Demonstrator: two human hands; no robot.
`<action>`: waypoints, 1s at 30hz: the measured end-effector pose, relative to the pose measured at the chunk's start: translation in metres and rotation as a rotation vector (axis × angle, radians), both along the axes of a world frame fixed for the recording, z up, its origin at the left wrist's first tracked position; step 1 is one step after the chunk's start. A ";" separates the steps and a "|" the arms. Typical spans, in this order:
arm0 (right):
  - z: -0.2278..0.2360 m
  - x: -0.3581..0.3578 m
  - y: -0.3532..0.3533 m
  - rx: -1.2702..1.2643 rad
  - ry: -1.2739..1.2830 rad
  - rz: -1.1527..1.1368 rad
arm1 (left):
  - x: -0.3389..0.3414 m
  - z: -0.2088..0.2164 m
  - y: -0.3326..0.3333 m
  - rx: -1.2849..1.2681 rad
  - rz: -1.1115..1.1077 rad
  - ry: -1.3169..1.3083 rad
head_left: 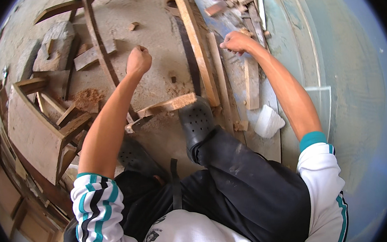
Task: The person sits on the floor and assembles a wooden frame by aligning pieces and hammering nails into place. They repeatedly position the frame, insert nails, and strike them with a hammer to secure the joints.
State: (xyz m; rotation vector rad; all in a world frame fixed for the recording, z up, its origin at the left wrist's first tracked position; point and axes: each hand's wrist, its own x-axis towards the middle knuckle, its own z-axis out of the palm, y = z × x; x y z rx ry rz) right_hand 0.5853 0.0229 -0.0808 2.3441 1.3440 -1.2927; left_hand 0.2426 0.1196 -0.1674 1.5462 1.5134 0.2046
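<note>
My left hand [139, 60] is closed in a fist above the dusty floor, just right of a long dark wooden strip [96, 40]. Whatever may be inside that fist is hidden. My right hand [238, 43] hovers over wood offcuts on the right, its fingers curled together; I cannot make out anything in them. Between the hands a long light-brown plank [195, 43] runs away from me, with a dark strip [190, 60] along its left side. A short piece of wood [166, 106] with a rough pale end lies against my right clog [196, 120].
To the left stands a curved wooden frame [35, 129] beside stacked boards and a sawdust heap [88, 99]. Stone-like slabs [55, 47] lie farther off. A white chunk [269, 122] and a glass pane [321, 99] are at right. One small wood block [134, 26] sits ahead.
</note>
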 end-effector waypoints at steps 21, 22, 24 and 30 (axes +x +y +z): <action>0.038 -0.053 -0.244 0.366 -0.500 -0.320 | 0.221 0.144 -0.142 0.430 -1.075 0.016; 0.054 -0.063 -0.269 0.245 -0.485 -0.282 | 0.223 0.150 -0.169 0.430 -1.100 -0.048; 0.082 -0.089 -0.308 0.124 -0.463 -0.243 | 0.229 0.152 -0.205 0.498 -1.141 -0.245; 0.050 -0.195 -0.425 -0.311 -0.161 -0.409 | 0.231 0.133 -0.244 0.747 -1.651 -0.247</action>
